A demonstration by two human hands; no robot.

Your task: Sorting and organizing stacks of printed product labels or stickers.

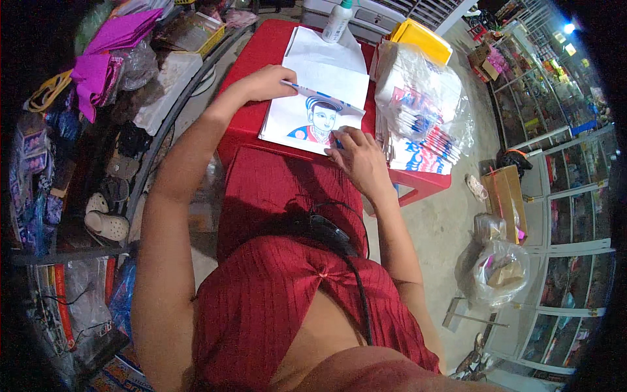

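Observation:
A white paper sheet printed with a blue-and-red drawing of a person in a striped hat lies on more white sheets on a red table. Along its upper side the sheet has a folded or raised strip with blue marks. My left hand grips that strip at its left end, fingers bent and partly hidden. At the lower right edge, my right hand has its fingers curled together on the same sheet, beside the drawing's shoulder.
A white spray bottle stands at the table's far end. On the right lie a plastic-wrapped stack of folded printed paper and yellow packets. Crowded goods racks line the left; glass cabinets and a cardboard box are right.

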